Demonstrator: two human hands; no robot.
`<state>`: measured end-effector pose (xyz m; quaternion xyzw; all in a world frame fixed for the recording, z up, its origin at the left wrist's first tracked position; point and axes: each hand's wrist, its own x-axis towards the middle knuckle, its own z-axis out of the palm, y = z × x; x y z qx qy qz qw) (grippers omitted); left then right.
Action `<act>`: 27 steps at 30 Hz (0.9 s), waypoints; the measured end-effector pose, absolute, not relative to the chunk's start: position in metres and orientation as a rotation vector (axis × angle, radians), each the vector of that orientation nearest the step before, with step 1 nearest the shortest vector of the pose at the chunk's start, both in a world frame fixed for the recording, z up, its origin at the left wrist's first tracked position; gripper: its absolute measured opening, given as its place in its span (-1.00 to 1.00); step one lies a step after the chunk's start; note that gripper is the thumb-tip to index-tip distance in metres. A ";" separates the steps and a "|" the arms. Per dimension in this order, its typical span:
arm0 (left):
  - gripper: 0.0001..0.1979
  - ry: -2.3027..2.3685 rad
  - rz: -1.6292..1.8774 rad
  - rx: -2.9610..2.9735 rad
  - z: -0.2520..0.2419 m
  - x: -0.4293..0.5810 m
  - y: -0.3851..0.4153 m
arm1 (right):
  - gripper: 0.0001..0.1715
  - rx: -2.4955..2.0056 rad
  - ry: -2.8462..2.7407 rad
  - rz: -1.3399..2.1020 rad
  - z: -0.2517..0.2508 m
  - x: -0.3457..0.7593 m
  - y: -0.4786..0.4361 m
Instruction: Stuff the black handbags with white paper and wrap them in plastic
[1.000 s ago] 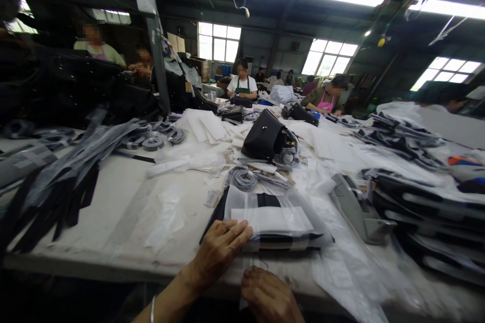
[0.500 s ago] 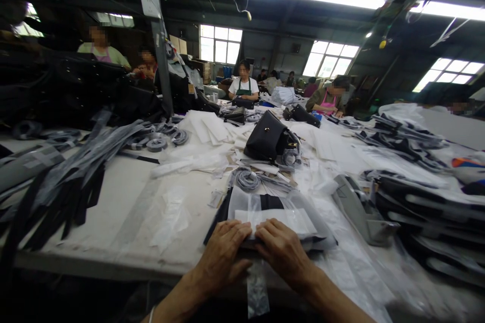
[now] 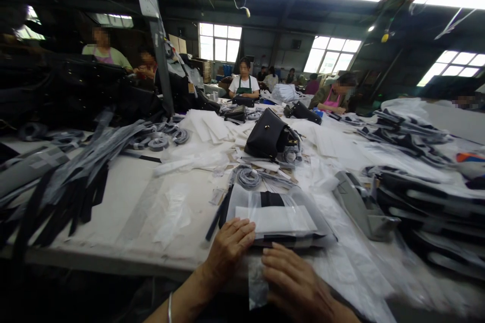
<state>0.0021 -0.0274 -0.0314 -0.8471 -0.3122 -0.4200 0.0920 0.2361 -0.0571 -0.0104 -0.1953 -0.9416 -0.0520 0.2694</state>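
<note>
Before me lies a black bag [image 3: 272, 199] wrapped in translucent plastic, with a white sheet [image 3: 280, 218] on top. My left hand [image 3: 234, 243] rests on its near left corner, fingers stretched out and lying flat. Lower and nearer to me is my right hand [image 3: 290, 275], apart from the wrapped bag, its fingers extended side by side. Those fingertips are at the right edge of a clear plastic strip [image 3: 258, 282] that hangs over the table edge; whether they touch it I cannot tell. The undersides of both hands are hidden.
Behind the wrapped bag are a coiled grey strap [image 3: 248, 177] and an upright black handbag [image 3: 267, 133]. A grey tape dispenser [image 3: 361, 206] stands to the right, beside stacked black pieces [image 3: 424, 212]. Long black strips [image 3: 81, 194] lie on the left. Co-workers sit farther back.
My right hand has drawn back off the wrapped bag, down and toward me, to the hanging strip. The left hand stays at the bag's near edge.
</note>
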 end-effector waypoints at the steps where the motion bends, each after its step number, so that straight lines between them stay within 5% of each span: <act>1: -0.72 -0.922 -1.232 -2.524 -0.032 0.002 -0.028 | -0.62 -0.471 -2.592 -0.182 -0.017 0.240 -0.063; 18: -0.72 -1.005 -1.253 -2.516 -0.038 0.007 -0.026 | -0.64 -0.679 -2.127 0.138 -0.048 0.184 -0.079; 27: -0.68 -1.125 -1.216 -2.616 -0.021 0.001 -0.040 | -0.76 -0.809 -2.277 -0.050 0.015 0.184 -0.044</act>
